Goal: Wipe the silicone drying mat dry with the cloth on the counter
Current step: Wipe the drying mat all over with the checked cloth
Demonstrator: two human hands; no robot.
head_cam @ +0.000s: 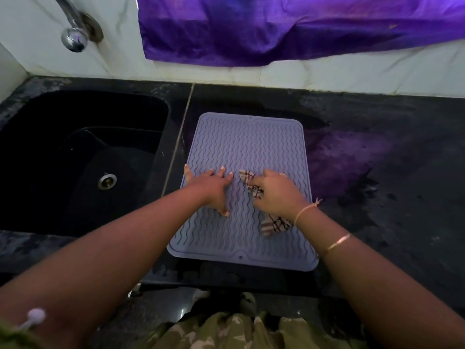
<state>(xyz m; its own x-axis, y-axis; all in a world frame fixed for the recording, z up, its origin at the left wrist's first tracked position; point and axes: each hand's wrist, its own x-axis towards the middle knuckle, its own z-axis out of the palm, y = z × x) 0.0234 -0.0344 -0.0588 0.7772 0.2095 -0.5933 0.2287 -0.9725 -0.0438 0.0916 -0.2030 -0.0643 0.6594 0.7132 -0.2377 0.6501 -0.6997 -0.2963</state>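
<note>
Working through the wiping step itself, by the look of it somewhere in the middle. Gripping the checked cloth (275,226) bunched in the right hand (275,195), curling the fingers round it and pressing it down onto the near right part of the silicone drying mat (246,142), letting one end stick out ahead of the knuckles and the other trail back beside the wrist. Bracing the mat with the left hand (214,187), laying it released and flat on the near left part, spreading the fingers and reaching the outermost one over the left edge. Working on a mat lying flat on the black bench (377,159), just right of the sink (37,117), running lengthwise away from the body.

Not being able to tell wet patches from dry ones here. Judging the far half as likely needing passes too, lying well apart from the cloth. Calling, next, for sweeping the cloth along the wavy ridges toward the far edge, bearing down enough to get into the grooves, pinning the mat against sliding, and shifting the left hand aside before covering the strip beneath it.
</note>
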